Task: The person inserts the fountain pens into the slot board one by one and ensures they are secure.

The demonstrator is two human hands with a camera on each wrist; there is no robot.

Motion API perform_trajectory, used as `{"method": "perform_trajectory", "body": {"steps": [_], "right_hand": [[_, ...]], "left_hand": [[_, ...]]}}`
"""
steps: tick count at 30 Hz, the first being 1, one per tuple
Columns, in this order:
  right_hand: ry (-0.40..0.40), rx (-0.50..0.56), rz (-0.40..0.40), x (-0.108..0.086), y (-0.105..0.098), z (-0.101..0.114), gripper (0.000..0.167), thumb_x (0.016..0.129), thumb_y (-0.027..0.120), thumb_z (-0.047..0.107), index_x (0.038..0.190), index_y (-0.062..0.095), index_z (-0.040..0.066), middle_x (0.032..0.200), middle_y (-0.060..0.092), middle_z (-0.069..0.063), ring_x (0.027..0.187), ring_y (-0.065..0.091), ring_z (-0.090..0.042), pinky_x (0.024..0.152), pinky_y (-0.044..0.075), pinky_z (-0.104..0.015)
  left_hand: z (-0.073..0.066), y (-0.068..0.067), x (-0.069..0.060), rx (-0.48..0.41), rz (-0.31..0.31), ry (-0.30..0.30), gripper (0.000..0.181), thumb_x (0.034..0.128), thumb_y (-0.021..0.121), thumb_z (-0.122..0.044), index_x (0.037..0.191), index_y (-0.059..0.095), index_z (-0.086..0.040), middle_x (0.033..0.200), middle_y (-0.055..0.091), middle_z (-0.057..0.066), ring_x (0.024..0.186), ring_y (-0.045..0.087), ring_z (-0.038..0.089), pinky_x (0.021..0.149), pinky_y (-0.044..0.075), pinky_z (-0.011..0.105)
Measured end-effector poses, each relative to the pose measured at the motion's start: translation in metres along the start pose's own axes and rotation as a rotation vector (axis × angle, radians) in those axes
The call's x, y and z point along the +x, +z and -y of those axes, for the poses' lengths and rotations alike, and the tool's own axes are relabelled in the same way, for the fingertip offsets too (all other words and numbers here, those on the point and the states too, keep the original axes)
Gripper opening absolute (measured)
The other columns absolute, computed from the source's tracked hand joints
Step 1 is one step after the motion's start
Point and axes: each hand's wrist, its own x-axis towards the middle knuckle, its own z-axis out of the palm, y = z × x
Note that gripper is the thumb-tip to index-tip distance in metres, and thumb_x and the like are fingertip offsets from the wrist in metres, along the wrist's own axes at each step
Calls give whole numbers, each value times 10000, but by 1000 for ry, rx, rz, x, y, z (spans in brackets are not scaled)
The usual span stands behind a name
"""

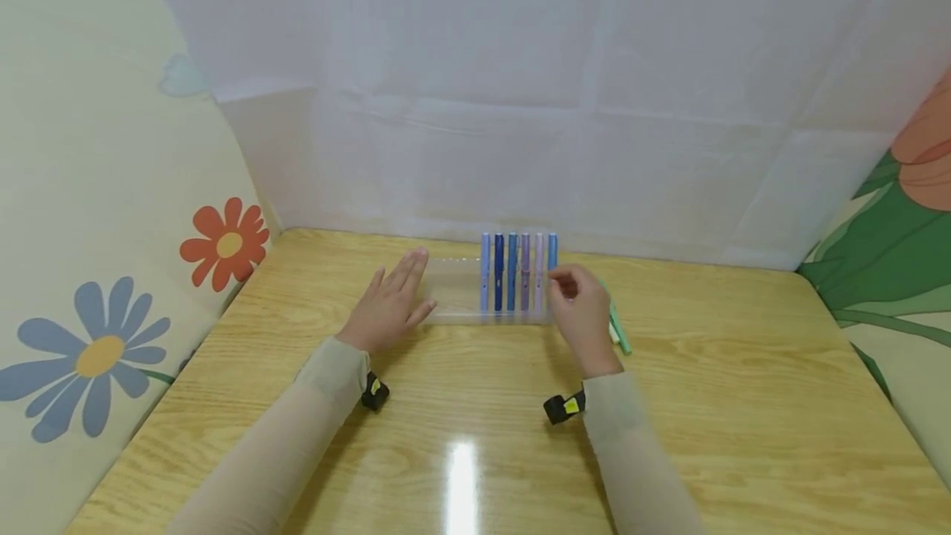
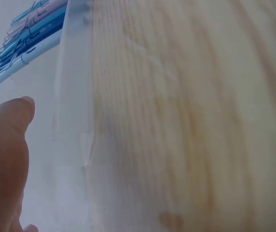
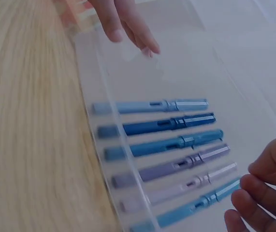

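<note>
A clear plastic pen stand (image 1: 455, 291) sits near the back of the table. Several capped pens (image 3: 176, 157) in light blue, dark blue, purple and pale pink line its right half. At the stand's left end, my left hand (image 1: 388, 304) lies with straight fingers spread; in the left wrist view the thumb (image 2: 19, 113) shows beside the clear plastic. My right hand (image 1: 583, 312) pinches the rightmost blue pen (image 1: 553, 250) near its cap, thumb and fingertips close together. That hand hides the pen's lower half in the head view.
A green pen (image 1: 621, 330) and a pale one (image 1: 613, 332) lie on the table just right of my right hand, partly covered by it. White cloth (image 1: 475, 106) hangs behind the wooden table (image 1: 461, 403). Flower-patterned cloth (image 1: 96, 188) borders the sides.
</note>
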Motion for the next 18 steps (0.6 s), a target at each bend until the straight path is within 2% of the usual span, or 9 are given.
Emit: {"method": "perform_trajectory", "body": {"steps": [6,9,14,18], "right_hand": [[46,-61,31,5,-24,-10,152,929,609,-1,1030,717,-36,978,724,-174,860,682,-305,773,584,-417],[98,-91,76,8,-36,-15,162,941,608,17,1056,708,-38,1002,722,-186,906,683,-321,820,582,-434],[242,-114,162,12,-54,-23,200,980,618,76,1139,688,-23,1086,700,-197,1013,651,-330,904,549,-458],[297,-139,187,13,-66,-32,233,999,606,106,1182,675,-21,1131,690,-204,1042,633,-331,901,532,-451]], "left_hand": [[3,3,-1,4,-17,10,809,1075,459,-431,1622,27,-20,1686,88,177,1551,98,348,1209,122,650],[3,3,-1,4,-19,10,810,1075,458,-434,1623,23,-27,1687,87,172,1552,96,343,1211,123,645],[2,2,-1,-1,-7,4,813,1076,451,-442,1624,11,-33,1690,70,163,1555,79,335,1218,112,634],[1,2,-1,-7,-4,0,808,1078,445,-439,1624,10,-32,1690,66,163,1555,78,337,1219,104,632]]}}
